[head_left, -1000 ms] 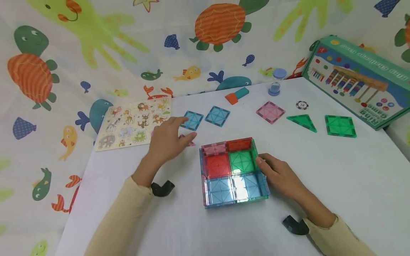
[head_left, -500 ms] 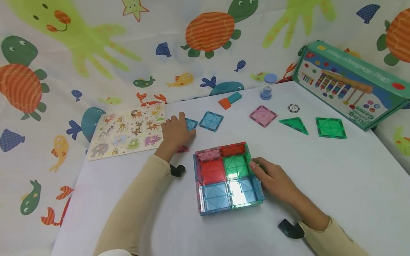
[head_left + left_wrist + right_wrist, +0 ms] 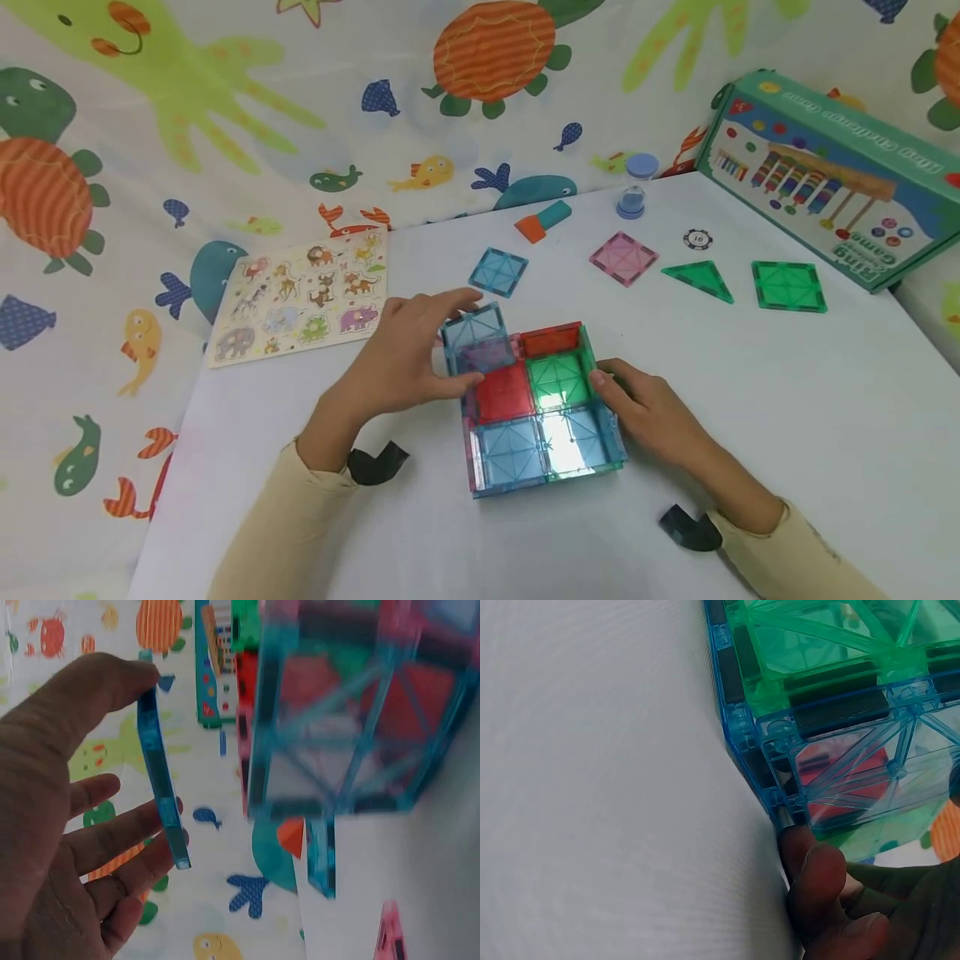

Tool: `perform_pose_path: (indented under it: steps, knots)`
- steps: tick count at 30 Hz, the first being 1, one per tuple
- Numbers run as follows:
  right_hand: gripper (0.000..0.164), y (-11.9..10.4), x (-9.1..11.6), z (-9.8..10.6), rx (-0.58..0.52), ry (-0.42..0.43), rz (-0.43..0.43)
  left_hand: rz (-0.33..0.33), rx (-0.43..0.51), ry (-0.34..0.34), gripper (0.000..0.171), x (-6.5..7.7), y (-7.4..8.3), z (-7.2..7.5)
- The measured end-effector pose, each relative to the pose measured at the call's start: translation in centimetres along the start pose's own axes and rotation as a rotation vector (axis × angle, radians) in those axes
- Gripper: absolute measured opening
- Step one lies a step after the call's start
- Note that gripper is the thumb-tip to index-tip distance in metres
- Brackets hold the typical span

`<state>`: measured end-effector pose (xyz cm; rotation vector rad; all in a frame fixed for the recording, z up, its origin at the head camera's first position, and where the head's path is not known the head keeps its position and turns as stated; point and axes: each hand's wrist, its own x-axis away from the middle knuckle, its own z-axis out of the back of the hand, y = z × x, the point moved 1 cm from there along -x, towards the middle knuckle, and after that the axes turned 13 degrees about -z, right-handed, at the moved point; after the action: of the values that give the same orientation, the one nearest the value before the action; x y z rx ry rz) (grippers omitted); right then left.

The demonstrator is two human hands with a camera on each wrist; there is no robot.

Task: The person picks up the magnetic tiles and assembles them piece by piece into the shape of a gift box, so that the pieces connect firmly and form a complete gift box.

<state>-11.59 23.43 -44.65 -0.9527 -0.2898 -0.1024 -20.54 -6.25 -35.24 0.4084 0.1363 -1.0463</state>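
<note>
My left hand (image 3: pixel 375 362) pinches a blue square magnetic tile (image 3: pixel 480 333) between thumb and fingers, tilted over the back left corner of an open-topped box. In the left wrist view the tile (image 3: pixel 161 776) appears edge-on, apart from the box. The box (image 3: pixel 510 454) is made of clear magnetic tiles, with red, green and blue squares in its floor and low coloured walls. At its right side my right hand (image 3: pixel 652 412) holds the wall, thumb near the top edge. Curled fingers (image 3: pixel 817 877) press low against the box in the right wrist view.
Behind the box lie a blue square tile (image 3: pixel 498 272), a pink one (image 3: pixel 624 258), a green triangle (image 3: pixel 701 279) and a green square (image 3: pixel 789 286). An animal puzzle board (image 3: pixel 300 300), sand timer (image 3: pixel 633 187), poker chip (image 3: pixel 698 240) and game carton (image 3: pixel 810 179) surround them.
My left hand reached back to a blue square tile beside the puzzle board, picked it up and brought it forward to the box's back left corner. My right hand stays at the box.
</note>
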Motion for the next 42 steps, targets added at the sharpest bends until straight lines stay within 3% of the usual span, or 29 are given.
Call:
perform_pose_path:
  steps: [4,9,16,20,25,30,32,35,39,42]
  knots:
    - [0.047,0.3,0.0,0.2,-0.020,-0.001,-0.003,-0.053,-0.027,-0.089,0.082,-0.4,1.7,-1.0]
    - [0.047,0.5,0.0,0.2,-0.038,-0.010,-0.013,-0.056,-0.054,-0.155,0.081,-0.7,1.6,-2.2]
    - [0.047,0.5,-0.1,0.5,-0.024,0.004,-0.015,-0.030,-0.057,-0.161,0.085,-0.7,1.7,-2.4]
    - [0.047,0.5,0.0,0.5,-0.020,0.010,-0.009,-0.008,0.032,-0.127,0.083,-1.3,0.1,-2.0]
    - [0.047,0.7,0.0,0.5,-0.021,0.024,-0.011,0.123,0.073,-0.097,0.069,-5.0,-5.0,-2.2]
    - [0.046,1.1,0.2,-0.1,-0.033,0.006,-0.021,0.354,0.004,-0.288,0.073,-8.6,-8.9,-5.1]
    - [0.046,1.1,0.3,-0.4,-0.036,0.000,-0.025,0.428,-0.030,-0.363,0.081,-9.5,-9.4,-6.4]
    - [0.045,0.9,0.3,-0.6,-0.037,-0.004,-0.022,0.479,-0.117,-0.414,0.089,-10.5,-9.6,-8.1]
    - [0.047,0.4,0.2,-0.4,-0.019,-0.008,-0.010,0.500,-0.195,-0.389,0.084,-11.2,-9.5,-8.8]
    - [0.048,0.2,0.1,0.0,0.003,0.005,-0.007,0.509,-0.151,-0.333,0.082,-11.3,-9.5,-8.2]
